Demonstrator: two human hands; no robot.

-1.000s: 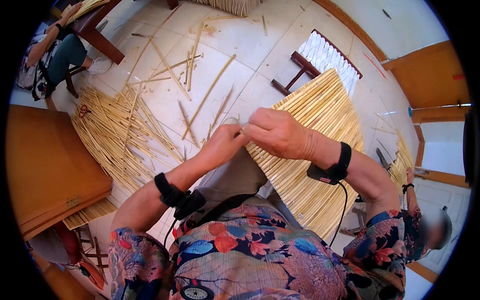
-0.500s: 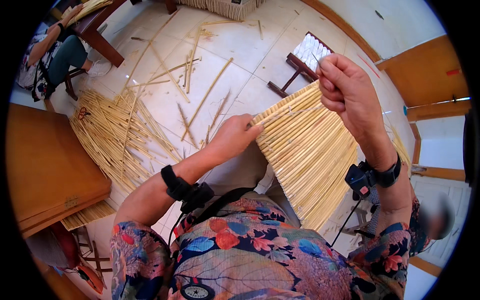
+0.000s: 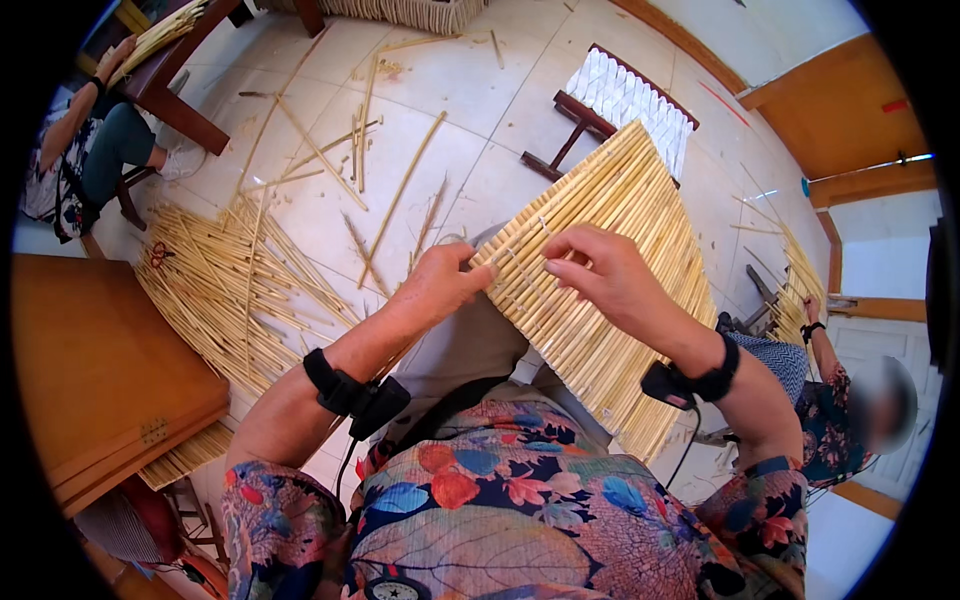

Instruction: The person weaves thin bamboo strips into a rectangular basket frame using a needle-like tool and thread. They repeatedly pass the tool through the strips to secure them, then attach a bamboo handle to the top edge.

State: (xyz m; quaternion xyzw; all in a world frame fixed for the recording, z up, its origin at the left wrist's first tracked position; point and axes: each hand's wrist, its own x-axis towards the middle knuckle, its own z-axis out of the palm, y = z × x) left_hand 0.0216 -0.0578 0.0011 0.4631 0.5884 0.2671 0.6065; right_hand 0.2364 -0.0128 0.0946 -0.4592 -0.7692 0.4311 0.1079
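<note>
A mat of straw-coloured stalks (image 3: 640,205), laid side by side and joined by pale thread lines, slopes across my lap. My left hand (image 3: 437,285) grips its left corner, thumb on top and fingers at the edge. Just above the mat near the same end, my right hand (image 3: 622,290) has its thumb and forefinger drawn close together beside a pale thread line. Anything in those fingertips is too small to make out. Both my wrists wear black straps with small boxes.
Loose stalks (image 3: 235,285) with scissors (image 3: 158,254) on them lie left, beside a wooden cabinet (image 3: 110,370). A dark-framed stool with white webbing (image 3: 635,95) stands ahead. One person (image 3: 120,150) sits far left, another (image 3: 835,420) at right beside more stalks. Scraps litter the tiles.
My right hand has come down and left from its raised position, where a thin needle-like piece showed at the fingertips, to just over the mat. My left hand still grips the corner.
</note>
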